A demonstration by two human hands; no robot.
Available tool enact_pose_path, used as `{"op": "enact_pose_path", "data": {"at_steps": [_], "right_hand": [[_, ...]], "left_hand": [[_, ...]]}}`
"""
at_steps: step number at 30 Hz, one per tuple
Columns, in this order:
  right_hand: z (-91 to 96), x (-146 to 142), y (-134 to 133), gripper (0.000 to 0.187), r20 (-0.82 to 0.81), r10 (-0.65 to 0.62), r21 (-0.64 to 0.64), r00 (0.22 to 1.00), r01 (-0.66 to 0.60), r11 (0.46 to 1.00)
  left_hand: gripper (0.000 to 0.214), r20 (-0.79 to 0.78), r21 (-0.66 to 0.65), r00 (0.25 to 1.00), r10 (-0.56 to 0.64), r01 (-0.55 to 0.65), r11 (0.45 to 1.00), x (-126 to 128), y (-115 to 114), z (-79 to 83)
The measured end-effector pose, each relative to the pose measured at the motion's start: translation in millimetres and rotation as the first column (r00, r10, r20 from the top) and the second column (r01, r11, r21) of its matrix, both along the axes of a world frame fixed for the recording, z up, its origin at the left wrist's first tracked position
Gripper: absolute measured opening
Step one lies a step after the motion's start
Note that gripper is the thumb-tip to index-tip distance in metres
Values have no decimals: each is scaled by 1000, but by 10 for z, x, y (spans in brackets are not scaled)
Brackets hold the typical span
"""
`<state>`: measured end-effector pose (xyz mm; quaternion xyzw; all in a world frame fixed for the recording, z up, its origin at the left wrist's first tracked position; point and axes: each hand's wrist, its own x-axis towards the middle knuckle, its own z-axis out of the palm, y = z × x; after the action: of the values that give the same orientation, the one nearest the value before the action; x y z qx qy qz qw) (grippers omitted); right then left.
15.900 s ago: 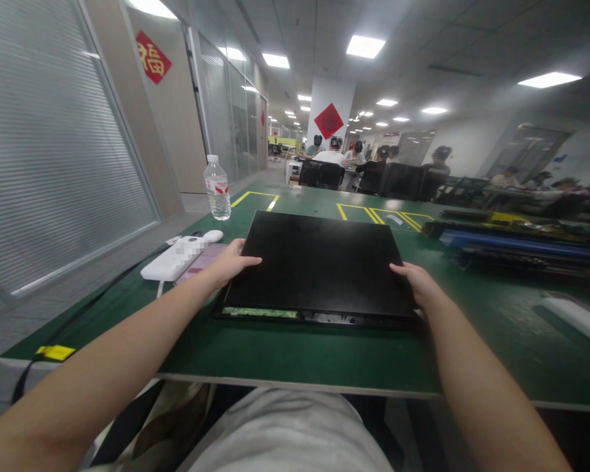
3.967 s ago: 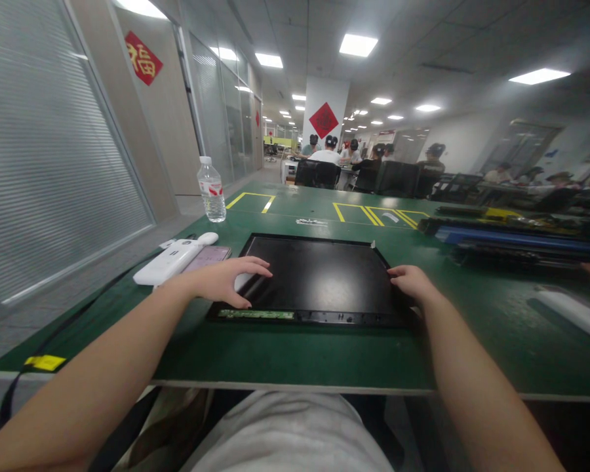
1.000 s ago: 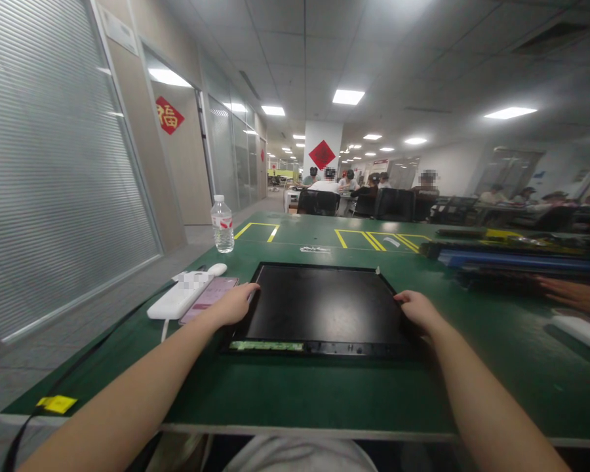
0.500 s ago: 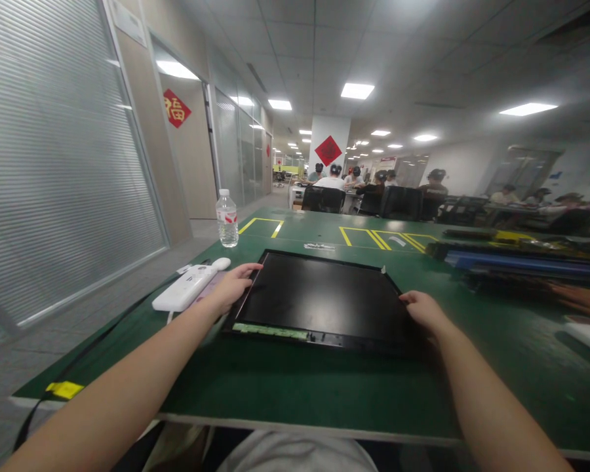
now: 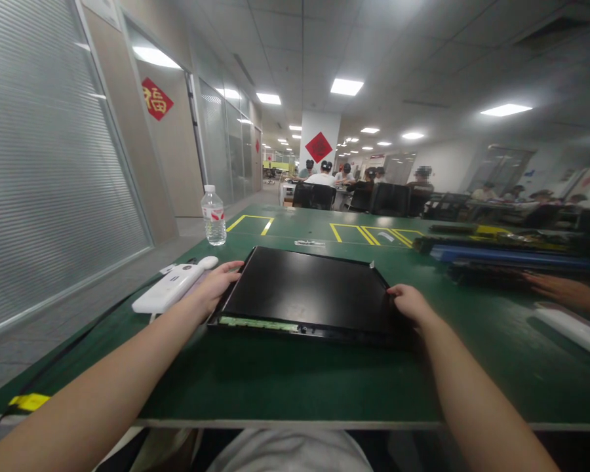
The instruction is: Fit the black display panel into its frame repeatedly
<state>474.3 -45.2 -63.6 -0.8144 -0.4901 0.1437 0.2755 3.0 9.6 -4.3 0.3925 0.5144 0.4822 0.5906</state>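
A flat black display panel [image 5: 305,287] rests on the green table [image 5: 285,380] in front of me, its far edge slightly raised; a green circuit strip [image 5: 258,322] runs along its near edge. My left hand [image 5: 214,286] grips the panel's left edge, fingers curled around it. At the near right corner my right hand [image 5: 410,303] grips the right edge, with its fingers wrapped over the rim.
A white power strip [image 5: 166,290], a white mouse [image 5: 208,262] and a phone lie left of the panel. A water bottle [image 5: 214,216] stands behind them. Black and blue parts [image 5: 506,257] are stacked at right, where another person's hand [image 5: 565,292] reaches. Several people sit at distant tables.
Both hands have lifted the panel a little at its sides, and the far edge has risen off the table. The head camera has swung slightly left.
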Motion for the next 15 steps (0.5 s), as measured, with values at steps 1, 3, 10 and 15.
{"op": "enact_pose_path", "data": {"at_steps": [1, 3, 10, 15], "right_hand": [[3, -7, -2, 47, 0, 1, -4, 1000, -1, 1000], [6, -18, -8, 47, -10, 2, -10, 1000, -2, 1000], [36, -37, -26, 46, 19, 7, -26, 1000, -7, 1000], [63, -67, -38, 44, 39, -3, -25, 999, 4, 1000]], "left_hand": [[58, 15, -3, 1000, 4, -4, 1000, 1, 1, 1], [59, 44, 1, 999, 9, -9, 1000, -6, 11, -8], [55, 87, 6, 995, -45, 45, 999, -45, -5, 0], [41, 77, -24, 992, -98, 100, 995, -12, -71, 62]]}}
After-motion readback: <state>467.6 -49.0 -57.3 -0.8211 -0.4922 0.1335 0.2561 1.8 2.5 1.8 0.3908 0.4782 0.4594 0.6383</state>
